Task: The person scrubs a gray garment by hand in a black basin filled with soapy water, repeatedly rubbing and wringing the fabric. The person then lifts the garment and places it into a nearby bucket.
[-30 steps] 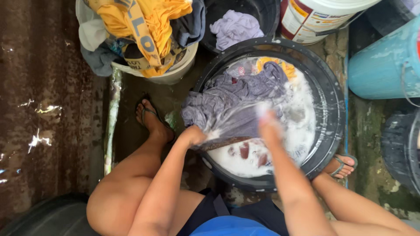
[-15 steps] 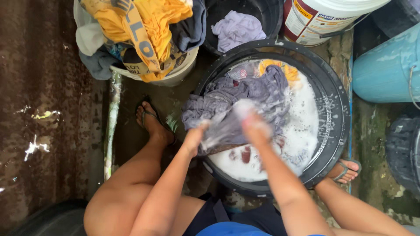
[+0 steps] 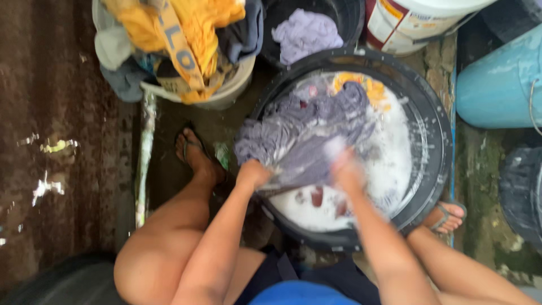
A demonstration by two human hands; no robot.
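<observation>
A grey-purple wet garment [image 3: 307, 133] lies bunched over the near left side of a round black basin [image 3: 432, 121] full of white soapy water. My left hand [image 3: 254, 172] grips the cloth's near edge at the basin rim. My right hand [image 3: 344, 166], blurred by motion, clutches the same cloth a little to the right. An orange-yellow piece of clothing [image 3: 358, 85] shows in the suds at the far side.
A white bucket [image 3: 223, 93] heaped with yellow and grey clothes stands at the back left. A black tub [image 3: 347, 22] holds a lilac cloth. A white paint bucket [image 3: 412, 25] and a blue barrel [image 3: 499, 79] stand at the right. My sandalled feet [image 3: 195, 155] flank the basin.
Both hands have moved along the grey cloth in a scrubbing motion, the right hand shifting back toward me. The camera view has drifted slightly.
</observation>
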